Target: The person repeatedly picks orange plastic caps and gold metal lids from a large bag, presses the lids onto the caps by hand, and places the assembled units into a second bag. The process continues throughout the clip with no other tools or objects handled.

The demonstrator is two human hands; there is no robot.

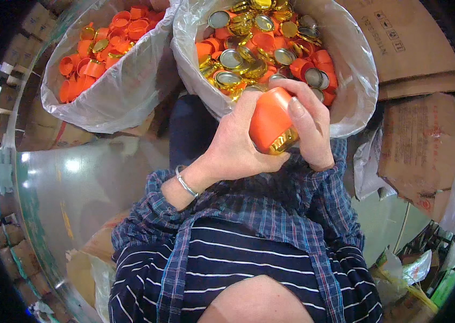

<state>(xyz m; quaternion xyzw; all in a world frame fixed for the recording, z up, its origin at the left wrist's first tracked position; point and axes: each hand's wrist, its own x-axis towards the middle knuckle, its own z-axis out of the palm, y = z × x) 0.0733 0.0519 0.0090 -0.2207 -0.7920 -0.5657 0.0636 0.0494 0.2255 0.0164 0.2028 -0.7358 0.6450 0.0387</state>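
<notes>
An orange plastic cap with a shiny gold metal lid at its lower end is held between both hands, over the near rim of a bag-lined container. My left hand wraps round the cap from the left, its thumb along the underside by the gold lid. From the right, my right hand closes on the same cap, with a finger or thumb tip against its side. The far fingers are partly hidden behind the cap. Just beyond lies a heap of orange caps and gold and silver lids.
A clear plastic liner edges the container ahead. At the left, a second lined container holds mostly orange caps. Cardboard boxes stand at the right beside crumpled plastic. Grey floor shows at the left.
</notes>
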